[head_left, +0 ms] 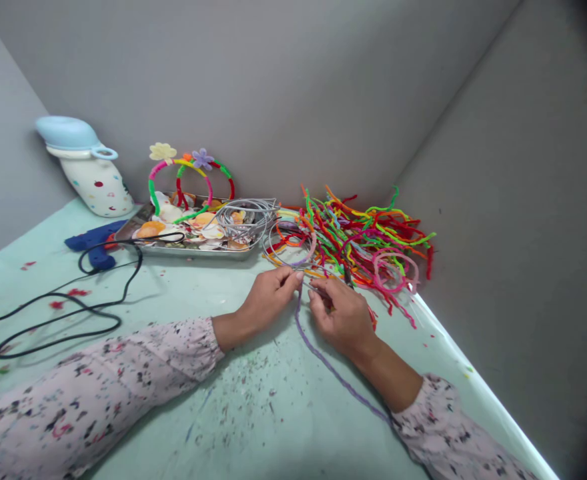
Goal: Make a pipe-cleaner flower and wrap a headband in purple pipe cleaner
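My left hand [272, 295] pinches a thin grey wire hoop [272, 233] and the upper end of a purple fuzzy strip [323, 360] between thumb and fingers. Just to its right, my right hand [342, 313] has thumb and fingers closed on the grey wire beside that strip. From the fingertips the strip hangs down and trails over the table to the right sleeve. Part of the hoop, wrapped in pink and purple, stands behind my hands.
A metal tray [193, 251] holds shells, coiled grey wire [248, 217] and colourful rings [151, 190]. Fuzzy strips [363, 240] lie piled at the right. Farther left are a blue glue gun [96, 240], its looping black cable [123, 293] and a white bottle [98, 183].
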The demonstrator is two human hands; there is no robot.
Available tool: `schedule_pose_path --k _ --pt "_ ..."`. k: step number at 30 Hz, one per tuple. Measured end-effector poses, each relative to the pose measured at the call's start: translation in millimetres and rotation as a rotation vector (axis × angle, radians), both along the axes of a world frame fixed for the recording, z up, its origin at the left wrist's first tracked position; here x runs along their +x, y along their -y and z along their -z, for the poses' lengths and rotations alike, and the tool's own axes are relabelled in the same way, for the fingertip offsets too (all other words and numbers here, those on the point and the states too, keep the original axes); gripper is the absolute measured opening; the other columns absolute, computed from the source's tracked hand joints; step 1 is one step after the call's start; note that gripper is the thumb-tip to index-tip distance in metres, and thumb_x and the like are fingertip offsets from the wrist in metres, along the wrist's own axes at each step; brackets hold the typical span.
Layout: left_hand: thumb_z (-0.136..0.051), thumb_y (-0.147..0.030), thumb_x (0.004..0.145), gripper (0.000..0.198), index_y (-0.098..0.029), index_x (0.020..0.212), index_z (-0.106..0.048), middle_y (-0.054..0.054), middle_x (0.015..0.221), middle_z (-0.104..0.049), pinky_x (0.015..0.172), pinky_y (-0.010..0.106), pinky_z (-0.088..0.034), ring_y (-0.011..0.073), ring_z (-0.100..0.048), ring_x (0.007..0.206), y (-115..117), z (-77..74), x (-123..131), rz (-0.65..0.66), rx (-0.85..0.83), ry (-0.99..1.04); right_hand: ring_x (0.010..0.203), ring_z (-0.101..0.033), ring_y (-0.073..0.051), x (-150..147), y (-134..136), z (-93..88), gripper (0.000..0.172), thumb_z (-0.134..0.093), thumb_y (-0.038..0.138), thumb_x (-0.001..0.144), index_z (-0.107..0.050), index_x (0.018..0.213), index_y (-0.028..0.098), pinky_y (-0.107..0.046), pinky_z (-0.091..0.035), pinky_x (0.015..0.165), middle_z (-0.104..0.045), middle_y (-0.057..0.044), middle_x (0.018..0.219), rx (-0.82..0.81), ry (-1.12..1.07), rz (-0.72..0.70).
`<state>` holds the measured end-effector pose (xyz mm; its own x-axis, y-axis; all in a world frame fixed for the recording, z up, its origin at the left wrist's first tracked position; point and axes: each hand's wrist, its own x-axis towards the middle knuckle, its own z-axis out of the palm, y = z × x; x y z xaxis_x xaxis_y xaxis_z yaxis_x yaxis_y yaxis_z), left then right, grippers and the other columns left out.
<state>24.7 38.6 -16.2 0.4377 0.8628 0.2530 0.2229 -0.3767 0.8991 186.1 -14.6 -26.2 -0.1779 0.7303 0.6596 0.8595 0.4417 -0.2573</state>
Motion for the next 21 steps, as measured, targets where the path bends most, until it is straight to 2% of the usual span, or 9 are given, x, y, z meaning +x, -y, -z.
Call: schedule_pose_path --k 8,15,21 --pt "-0.043 -0.048 0.087 0.044 -0.015 0.061 -0.057 -0.003 0.053 -0.048 0.053 0.023 -0.031 0.01 -0.041 0.051 -4.7 1.9 0.4 0.011 -0.133 0.061 0.072 -0.065 -0.015 1.4 -1.6 4.2 0.014 -0.052 0.019 0.085 -0.062 0.095 0.019 -0.026 -0.048 0.068 -0.07 -0.003 0.081 0.014 -0.019 0.0" --pt "-0.043 -0.051 0.085 0.045 -0.015 0.063 -0.059 -0.002 0.05 -0.049 0.047 0.023 -0.028 0.009 -0.037 0.045 -3.6 -1.4 0.4 0.026 -0.232 0.064 0.08 -0.067 -0.015 0.8 -1.0 3.9 0.021 -0.051 0.017 0.085 -0.06 0.104 0.019 -0.025 -0.05 0.073 -0.072 -0.004 0.092 0.012 -0.044 -0.04" --pt "-0.043 -0.051 0.084 0.046 -0.015 0.06 -0.057 -0.002 0.048 -0.047 0.048 0.023 -0.03 0.0096 -0.038 0.045 -4.3 0.8 -0.1 0.039 -0.227 0.061 0.077 -0.067 -0.015 0.0 0.8 2.4 0.018 -0.052 0.015 0.084 -0.061 0.099 0.019 -0.024 -0.051 0.071 -0.071 -0.003 0.087 0.001 -0.075 -0.075"
